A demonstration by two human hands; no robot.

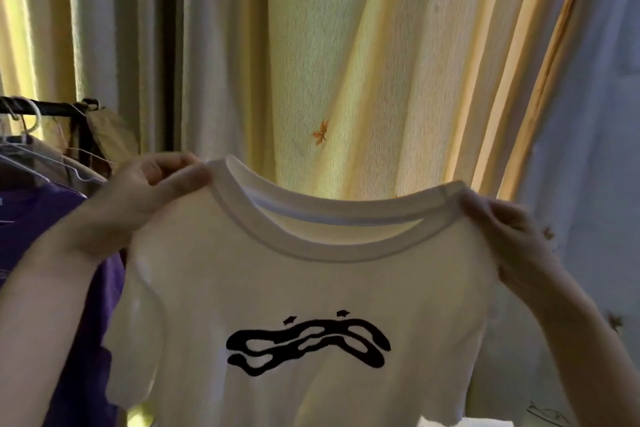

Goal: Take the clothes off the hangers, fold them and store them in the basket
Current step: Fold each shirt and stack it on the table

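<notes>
Pale yellow curtains (346, 62) with orange leaf prints fill the background; a black clothes rail (55, 110) sits at the left edge.

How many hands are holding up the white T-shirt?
2. The left hand pinches the white T-shirt beside the collar on the picture's left side. The right hand grips it beside the collar on the right side. No other hand shows.

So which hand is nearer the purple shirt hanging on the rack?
Left. The left hand grips the white printed T-shirt right beside the purple shirt; the right hand grips the opposite shoulder.
</notes>
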